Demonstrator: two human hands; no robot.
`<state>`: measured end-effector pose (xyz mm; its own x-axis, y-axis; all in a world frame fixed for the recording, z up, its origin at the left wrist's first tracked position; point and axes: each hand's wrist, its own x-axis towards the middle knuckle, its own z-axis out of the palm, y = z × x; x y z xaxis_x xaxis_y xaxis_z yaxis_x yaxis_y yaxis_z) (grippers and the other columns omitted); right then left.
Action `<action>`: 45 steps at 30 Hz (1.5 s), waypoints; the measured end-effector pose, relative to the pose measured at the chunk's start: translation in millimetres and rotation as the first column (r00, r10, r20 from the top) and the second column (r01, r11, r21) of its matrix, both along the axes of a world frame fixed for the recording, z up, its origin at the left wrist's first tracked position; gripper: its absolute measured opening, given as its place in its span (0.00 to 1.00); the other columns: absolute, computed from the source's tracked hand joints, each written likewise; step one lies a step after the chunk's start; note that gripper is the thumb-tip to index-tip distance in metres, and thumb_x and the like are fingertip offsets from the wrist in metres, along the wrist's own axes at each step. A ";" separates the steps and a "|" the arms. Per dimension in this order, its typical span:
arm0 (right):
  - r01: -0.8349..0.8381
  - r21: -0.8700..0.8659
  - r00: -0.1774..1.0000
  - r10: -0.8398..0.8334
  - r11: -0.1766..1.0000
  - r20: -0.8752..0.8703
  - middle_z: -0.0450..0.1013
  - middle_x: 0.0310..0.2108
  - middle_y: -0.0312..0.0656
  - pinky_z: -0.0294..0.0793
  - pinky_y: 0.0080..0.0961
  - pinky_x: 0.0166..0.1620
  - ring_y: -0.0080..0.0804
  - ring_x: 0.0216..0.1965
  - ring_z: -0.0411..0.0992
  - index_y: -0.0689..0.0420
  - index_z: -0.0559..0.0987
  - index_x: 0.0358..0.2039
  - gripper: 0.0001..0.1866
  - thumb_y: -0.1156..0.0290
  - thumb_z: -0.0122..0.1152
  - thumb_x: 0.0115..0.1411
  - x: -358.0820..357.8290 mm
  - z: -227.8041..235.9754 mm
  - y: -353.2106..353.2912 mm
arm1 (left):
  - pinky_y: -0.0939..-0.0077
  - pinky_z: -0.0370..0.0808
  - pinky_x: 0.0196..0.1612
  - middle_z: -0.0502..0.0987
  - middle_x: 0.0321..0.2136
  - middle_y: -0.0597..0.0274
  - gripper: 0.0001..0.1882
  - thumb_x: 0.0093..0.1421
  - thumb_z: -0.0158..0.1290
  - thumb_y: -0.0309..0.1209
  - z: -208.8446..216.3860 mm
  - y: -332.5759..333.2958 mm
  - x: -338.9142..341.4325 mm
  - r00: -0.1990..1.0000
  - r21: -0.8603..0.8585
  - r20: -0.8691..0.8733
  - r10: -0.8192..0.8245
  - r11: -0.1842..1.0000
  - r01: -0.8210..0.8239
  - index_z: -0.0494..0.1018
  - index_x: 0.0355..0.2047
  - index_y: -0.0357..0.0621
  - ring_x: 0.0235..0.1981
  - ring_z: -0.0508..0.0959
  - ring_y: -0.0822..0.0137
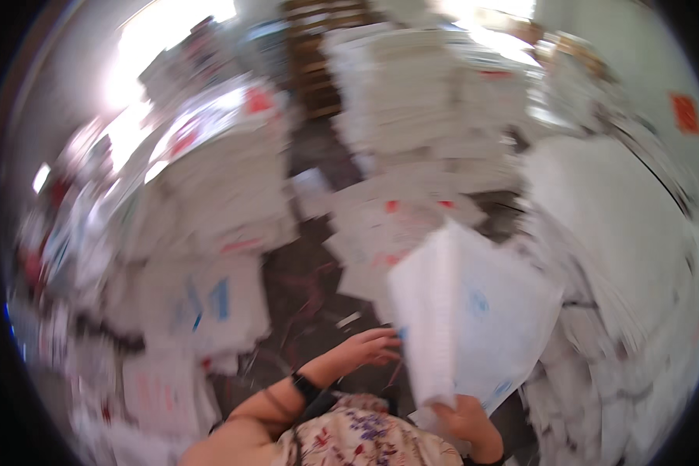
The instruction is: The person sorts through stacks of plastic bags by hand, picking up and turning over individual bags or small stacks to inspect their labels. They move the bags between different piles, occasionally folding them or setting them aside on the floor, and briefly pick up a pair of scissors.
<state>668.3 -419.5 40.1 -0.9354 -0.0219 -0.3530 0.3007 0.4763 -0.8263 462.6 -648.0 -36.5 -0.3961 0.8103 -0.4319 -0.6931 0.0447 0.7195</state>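
Observation:
A large white sack [495, 311] with pale blue print hangs in front of me, flat and creased along a fold on its left side. My right hand [464, 421] grips its lower edge, fingers closed round the material. Close to the sack's left edge, my left hand [367, 349] has its fingers stretched out and apart; whether the fingertips touch the sack is hard to tell. A dark band [304, 386] circles my left wrist. Below the sack's far edge lies a low pile of white sacks [365, 233] with red print.
A tall stack of flat sacks [412, 97] stands ahead, with a wooden pallet [314, 54] behind. More stacks rise on the left [202, 194] and a white bulging pile [610, 225] on the right. Scraps [349, 319] lie on the dark floor [295, 299].

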 end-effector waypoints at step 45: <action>0.025 -0.911 0.998 -0.070 0.411 -0.005 0.67 0.53 0.52 0.71 0.41 0.57 0.43 0.54 0.68 0.66 0.62 0.58 0.24 0.69 0.53 0.65 -480.4 72.9 -355.2 | 0.51 0.74 0.52 0.53 0.66 0.53 0.40 0.65 0.44 0.56 -140.2 -323.8 -68.2 0.146 -0.042 0.275 0.950 0.164 -0.986 0.44 0.69 0.52 0.55 0.70 0.54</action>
